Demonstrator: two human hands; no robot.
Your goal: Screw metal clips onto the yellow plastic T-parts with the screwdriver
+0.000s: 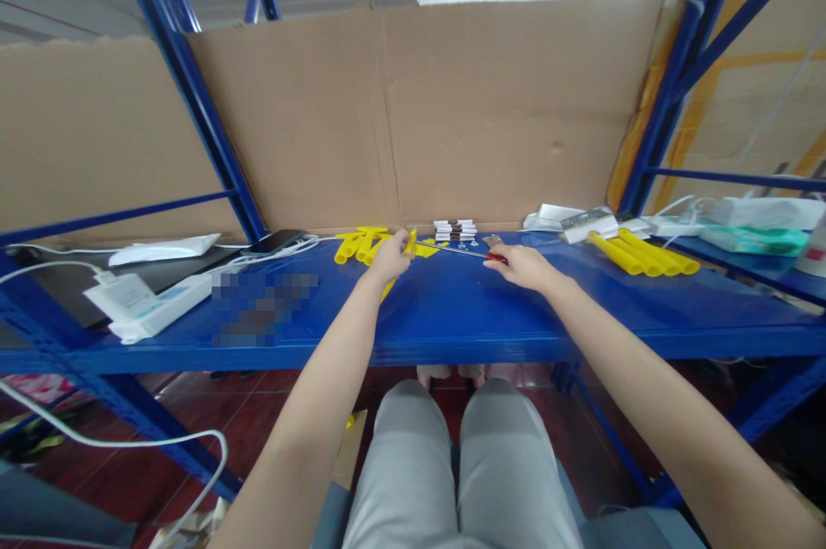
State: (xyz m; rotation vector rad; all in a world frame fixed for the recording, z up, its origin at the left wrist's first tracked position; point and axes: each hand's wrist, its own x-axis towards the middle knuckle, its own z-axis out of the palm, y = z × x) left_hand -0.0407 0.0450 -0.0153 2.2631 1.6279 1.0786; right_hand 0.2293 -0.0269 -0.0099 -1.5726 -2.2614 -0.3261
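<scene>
My left hand [390, 258] is closed around a yellow plastic piece [413, 239], part of which sticks out below the fingers. In my right hand [527, 267] is a screwdriver [461, 251], gripped by its red handle. Its long metal shaft points left, and the tip reaches the yellow piece at my left fingers; whether it touches cannot be seen. Just left of my left hand lie several yellow tubes [352, 246]. Flat yellow bits [431, 248] rest under the shaft. Behind it stands a stack of small white pieces [455, 231], with tiny metal parts [474, 243] beside them.
More yellow tubes [645, 256] lie at the right of the blue shelf [452, 317], near white boxes [587, 224]. A power strip [168, 308] with a charger and cables occupies the left, before a dark phone [280, 241]. A cardboard panel [483, 119] closes the back between blue posts.
</scene>
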